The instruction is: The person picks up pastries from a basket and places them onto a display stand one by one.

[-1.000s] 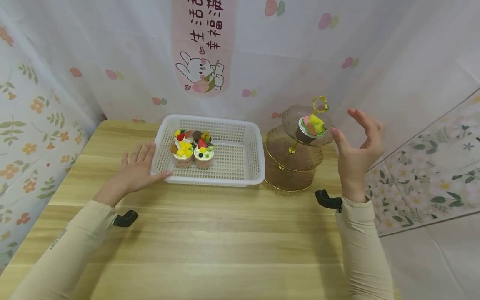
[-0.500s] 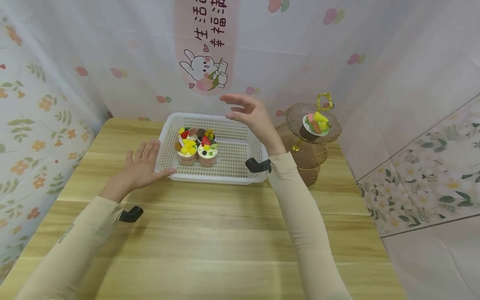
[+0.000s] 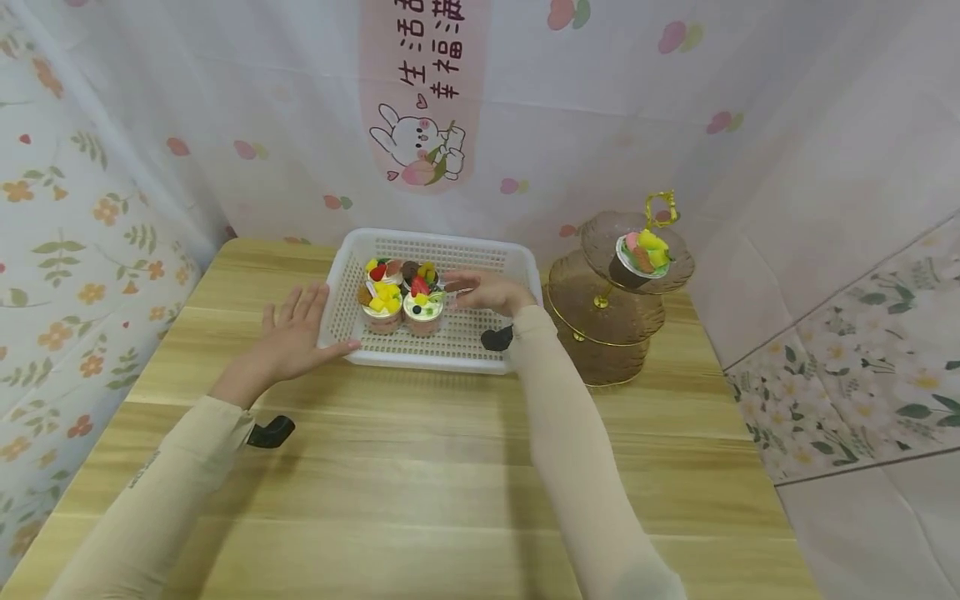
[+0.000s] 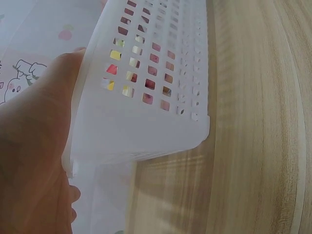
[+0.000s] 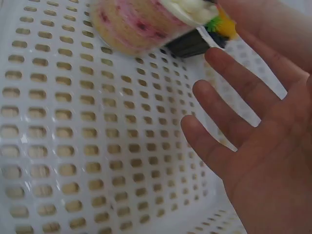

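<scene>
At centre left of the head view, the left hand (image 3: 296,337), fingers spread and open, rests against the left end of a white rectangular perforated-plastic basket (image 3: 427,362). Near the middle, the right hand (image 3: 491,292), fingers loosely extended and ungripped, is just beside a clear round cup of pink-layered cake with white cream and strawberry (image 3: 423,320); fingertip contact I cannot tell. Three other dessert cups (image 3: 384,320) crowd it in the basket's left half. Right of centre stands a tiered translucent-brown stand with gold rims (image 3: 630,312), a dark-brown fruit-topped cup (image 3: 639,260) on its top tier.
</scene>
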The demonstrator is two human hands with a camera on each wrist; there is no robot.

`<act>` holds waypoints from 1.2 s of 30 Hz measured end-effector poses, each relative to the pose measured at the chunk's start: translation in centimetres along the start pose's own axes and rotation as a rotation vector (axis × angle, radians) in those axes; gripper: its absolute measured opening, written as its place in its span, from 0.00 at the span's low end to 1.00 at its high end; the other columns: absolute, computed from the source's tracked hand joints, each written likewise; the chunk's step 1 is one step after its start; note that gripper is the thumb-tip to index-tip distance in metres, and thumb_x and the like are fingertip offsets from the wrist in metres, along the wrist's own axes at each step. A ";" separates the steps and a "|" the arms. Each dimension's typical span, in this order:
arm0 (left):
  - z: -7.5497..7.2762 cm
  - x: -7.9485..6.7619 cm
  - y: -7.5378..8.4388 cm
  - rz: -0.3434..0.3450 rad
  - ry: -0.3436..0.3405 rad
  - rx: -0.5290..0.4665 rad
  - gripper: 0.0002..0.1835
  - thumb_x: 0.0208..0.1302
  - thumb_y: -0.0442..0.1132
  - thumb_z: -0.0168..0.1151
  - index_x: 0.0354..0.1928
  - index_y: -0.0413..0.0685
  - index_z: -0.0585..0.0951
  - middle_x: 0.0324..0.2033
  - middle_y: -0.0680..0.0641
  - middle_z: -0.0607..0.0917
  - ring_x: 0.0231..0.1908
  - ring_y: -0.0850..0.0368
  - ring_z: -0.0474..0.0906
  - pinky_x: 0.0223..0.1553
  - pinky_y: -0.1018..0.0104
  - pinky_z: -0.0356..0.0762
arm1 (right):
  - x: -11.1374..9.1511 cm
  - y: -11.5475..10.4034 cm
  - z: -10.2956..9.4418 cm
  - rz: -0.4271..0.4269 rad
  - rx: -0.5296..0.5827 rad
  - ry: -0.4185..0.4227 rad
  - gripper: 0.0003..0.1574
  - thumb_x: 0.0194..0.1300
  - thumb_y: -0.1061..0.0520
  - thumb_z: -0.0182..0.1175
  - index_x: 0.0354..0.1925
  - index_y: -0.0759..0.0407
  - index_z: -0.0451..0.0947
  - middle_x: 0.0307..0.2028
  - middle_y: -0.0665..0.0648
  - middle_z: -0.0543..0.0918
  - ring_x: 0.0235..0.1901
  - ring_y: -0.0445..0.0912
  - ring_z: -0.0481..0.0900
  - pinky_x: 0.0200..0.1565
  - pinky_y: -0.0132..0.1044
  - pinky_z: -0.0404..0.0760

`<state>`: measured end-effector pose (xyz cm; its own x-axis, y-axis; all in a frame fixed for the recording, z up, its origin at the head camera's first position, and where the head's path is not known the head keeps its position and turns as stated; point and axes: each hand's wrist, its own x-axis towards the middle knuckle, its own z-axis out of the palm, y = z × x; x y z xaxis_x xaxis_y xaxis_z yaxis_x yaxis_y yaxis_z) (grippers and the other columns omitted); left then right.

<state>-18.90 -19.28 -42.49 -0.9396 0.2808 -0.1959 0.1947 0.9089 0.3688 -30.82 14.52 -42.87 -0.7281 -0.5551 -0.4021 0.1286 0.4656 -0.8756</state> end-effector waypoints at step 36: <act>0.2 0.1 -0.2 -0.009 0.019 -0.007 0.61 0.63 0.75 0.47 0.78 0.42 0.32 0.78 0.34 0.36 0.77 0.31 0.27 0.68 0.23 0.24 | 2.7 0.7 2.6 0.045 -0.129 0.064 0.54 0.54 0.60 0.73 0.74 0.43 0.60 0.66 0.59 0.75 0.68 0.54 0.70 0.74 0.56 0.60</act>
<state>-18.99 -19.37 -42.80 -0.9464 0.2665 -0.1825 0.1839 0.9091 0.3739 -30.99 11.56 -45.30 -0.7657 -0.4881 -0.4189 0.0779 0.5760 -0.8137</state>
